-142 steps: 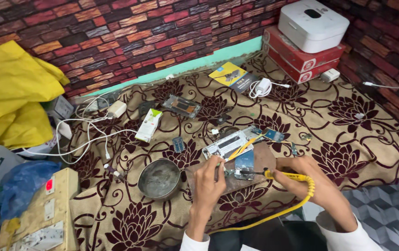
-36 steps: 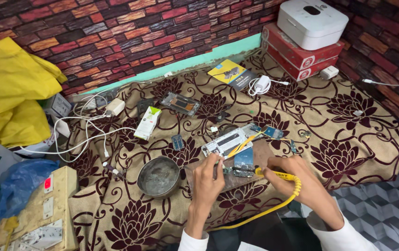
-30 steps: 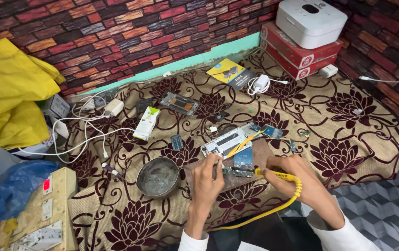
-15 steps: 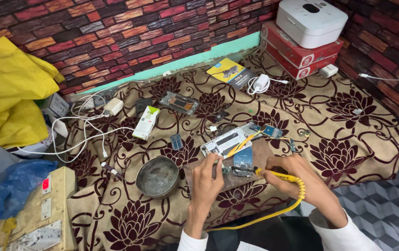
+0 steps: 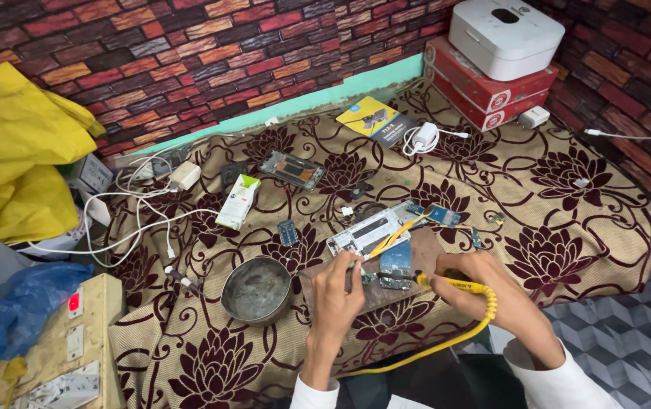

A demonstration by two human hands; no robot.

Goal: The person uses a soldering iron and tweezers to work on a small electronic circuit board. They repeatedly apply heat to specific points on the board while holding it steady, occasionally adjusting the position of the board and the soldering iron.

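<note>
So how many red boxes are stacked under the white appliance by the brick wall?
2. Both sit at the back right: the upper red box directly under the white appliance, the lower red box beneath it on the floral cloth. More could be hidden behind.

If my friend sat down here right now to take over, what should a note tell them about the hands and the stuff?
Left hand: grip pinched on a thin tool, its tip down on the small circuit board.
Right hand: grip closed on the yellow soldering iron, tip at the same board; its yellow cable loops back toward the lap.
The board lies on a brown work block on the flowered cloth. The opened phone sits just behind it, a metal bowl to the left.
Done: phone opened, board out on the block.
Left: work on the board looks unfinished; phone is not closed up.
</note>
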